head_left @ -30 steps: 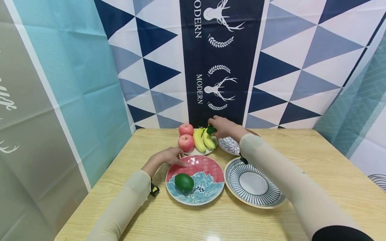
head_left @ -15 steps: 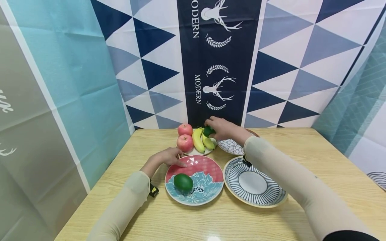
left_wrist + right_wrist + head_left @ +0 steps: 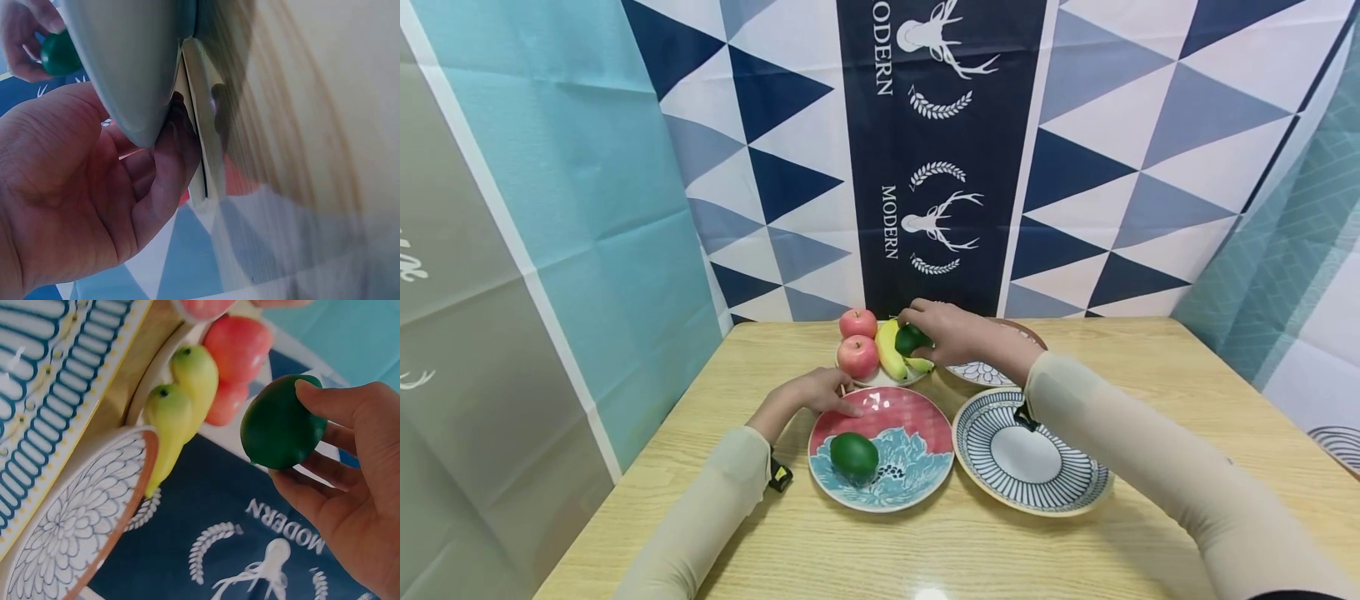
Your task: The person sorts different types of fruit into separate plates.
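Note:
My right hand grips a dark green oval fruit between thumb and fingers. It holds this fruit above the bananas on the small back plate. Two pink-red apples sit to the left of the bananas. With its thumb on top and fingers curled beneath, my left hand pinches the rim of a red-and-blue floral plate. On that plate lies a second green oval fruit. The left wrist view shows the fingers under the plate's edge.
Right of the floral plate stands a striped blue-and-white plate, partly covered by the right sleeve. Behind it, a brown-rimmed plate with a petal pattern is partly hidden by the right arm. A patterned cloth hangs at the table's back edge.
My right hand has moved slightly left and down with the green fruit, which now overlaps the bananas more. My left hand keeps its hold on the floral plate. The view has shifted a little.

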The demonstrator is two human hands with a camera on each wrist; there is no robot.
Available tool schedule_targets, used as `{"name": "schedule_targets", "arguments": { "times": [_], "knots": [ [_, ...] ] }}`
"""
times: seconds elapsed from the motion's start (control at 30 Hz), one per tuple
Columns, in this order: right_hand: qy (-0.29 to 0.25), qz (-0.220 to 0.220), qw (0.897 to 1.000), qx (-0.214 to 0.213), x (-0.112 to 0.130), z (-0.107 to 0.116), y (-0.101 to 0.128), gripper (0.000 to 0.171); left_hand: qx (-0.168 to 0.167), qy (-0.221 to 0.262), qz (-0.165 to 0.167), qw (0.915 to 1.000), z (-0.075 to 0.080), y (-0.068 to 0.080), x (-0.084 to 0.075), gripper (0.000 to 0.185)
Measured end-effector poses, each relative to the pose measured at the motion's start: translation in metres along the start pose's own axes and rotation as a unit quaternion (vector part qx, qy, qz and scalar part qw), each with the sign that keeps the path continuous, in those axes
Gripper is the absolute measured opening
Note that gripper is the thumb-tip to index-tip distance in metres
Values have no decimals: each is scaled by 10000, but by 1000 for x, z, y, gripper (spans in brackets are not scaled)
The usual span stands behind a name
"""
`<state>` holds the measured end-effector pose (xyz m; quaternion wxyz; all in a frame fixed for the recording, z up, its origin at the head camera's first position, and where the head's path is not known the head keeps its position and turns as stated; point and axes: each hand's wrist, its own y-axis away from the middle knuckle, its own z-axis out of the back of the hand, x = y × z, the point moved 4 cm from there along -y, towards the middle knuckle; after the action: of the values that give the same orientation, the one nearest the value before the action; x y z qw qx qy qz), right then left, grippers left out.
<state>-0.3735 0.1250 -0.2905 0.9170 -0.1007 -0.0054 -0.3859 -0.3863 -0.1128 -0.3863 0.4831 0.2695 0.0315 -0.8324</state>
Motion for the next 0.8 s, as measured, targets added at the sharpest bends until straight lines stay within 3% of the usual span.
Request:
{"name": "schedule_targets", "arguments": {
  "times": [0.4,0.8],
  "knots": [
    [79,704,9975,-24,40,2,26,53,7,126,86,9999,-1,1,-2,31],
    [-81,1038,9945,133,62,2,45,57,-6,140,27,9999,-1,2,-3,32]
  ]
}}
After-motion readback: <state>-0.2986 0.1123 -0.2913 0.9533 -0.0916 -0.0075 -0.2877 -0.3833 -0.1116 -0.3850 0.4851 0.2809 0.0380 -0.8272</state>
